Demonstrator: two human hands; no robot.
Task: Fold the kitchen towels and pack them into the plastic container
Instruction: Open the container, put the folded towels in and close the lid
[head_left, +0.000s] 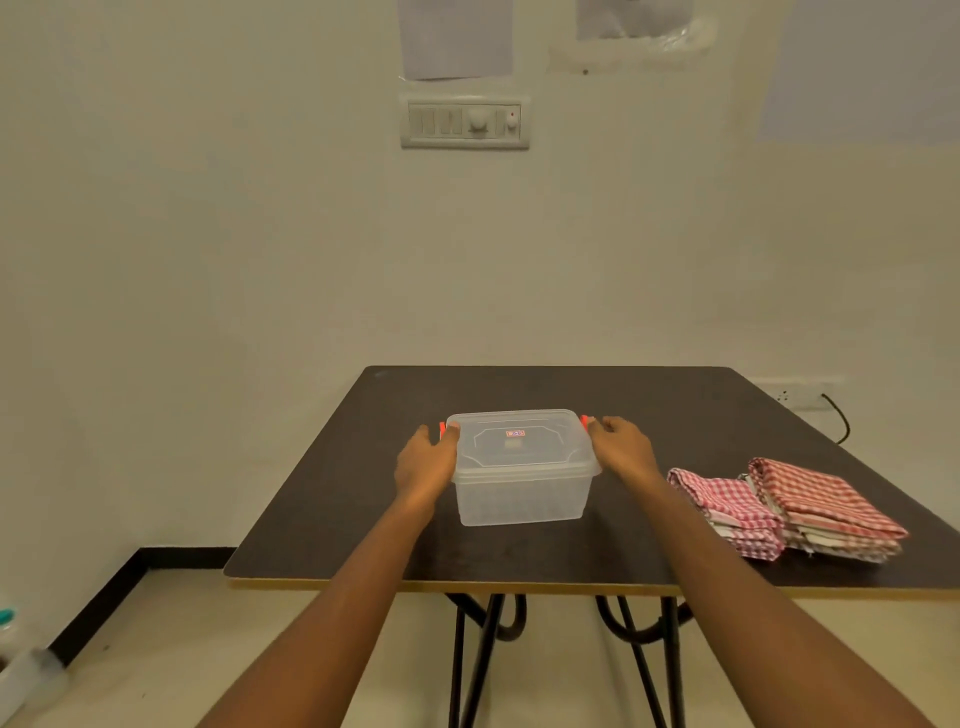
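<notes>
Plastic container (522, 491) (lid (519, 447) on) between left hand (423, 462) and right hand (621, 448)

A clear container (519, 493) stands on the dark surface (353, 519), its lid (519, 444) on. The left hand (423, 467) holds its left side, thumb on the lid's corner; the right hand (623, 449) holds the right side at a red clip (584, 421). Two stacks of folded checked towels (821, 499) lie side by side to the right, apart from the container.
</notes>
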